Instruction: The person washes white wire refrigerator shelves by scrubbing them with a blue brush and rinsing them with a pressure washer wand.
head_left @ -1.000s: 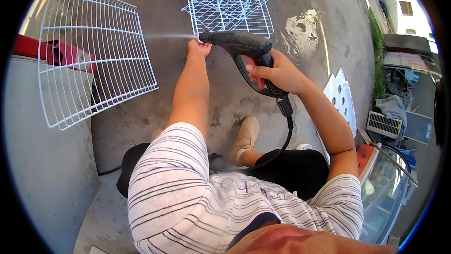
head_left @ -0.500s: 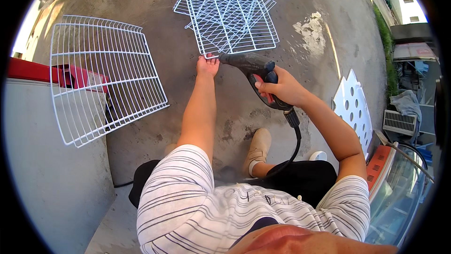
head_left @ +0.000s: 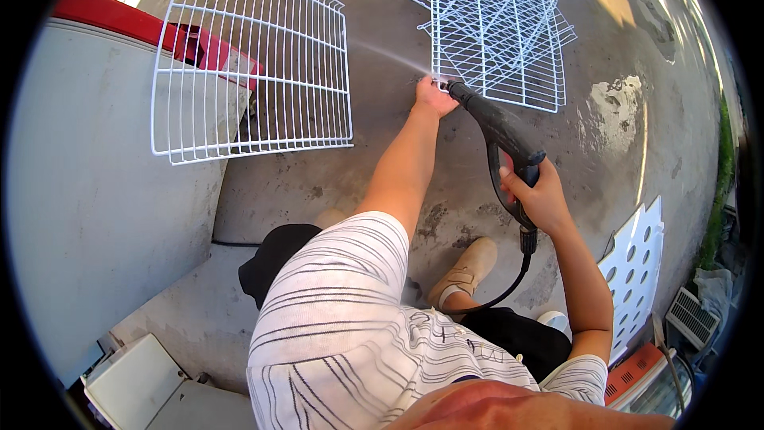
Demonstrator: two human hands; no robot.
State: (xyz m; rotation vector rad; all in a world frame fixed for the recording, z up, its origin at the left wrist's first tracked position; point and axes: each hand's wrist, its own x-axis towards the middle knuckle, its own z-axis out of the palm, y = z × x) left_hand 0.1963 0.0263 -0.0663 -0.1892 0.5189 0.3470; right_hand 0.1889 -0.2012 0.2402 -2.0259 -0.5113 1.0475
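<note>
Right hand point(head_left: 547, 201) grips curved, likely plastic sprayer point(head_left: 501, 124).

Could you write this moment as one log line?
left hand: at corner of wire rack | right hand: gripping black spray gun | spray: leaving nozzle leftward

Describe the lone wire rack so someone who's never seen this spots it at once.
At far left is a big pale-grey block with a red upper edge. At its upper right, overlapping that red in the picture, is a white rectangular wire rack. Unlike the pile of white wire racks to its right, it is a single grid on its own.
</note>
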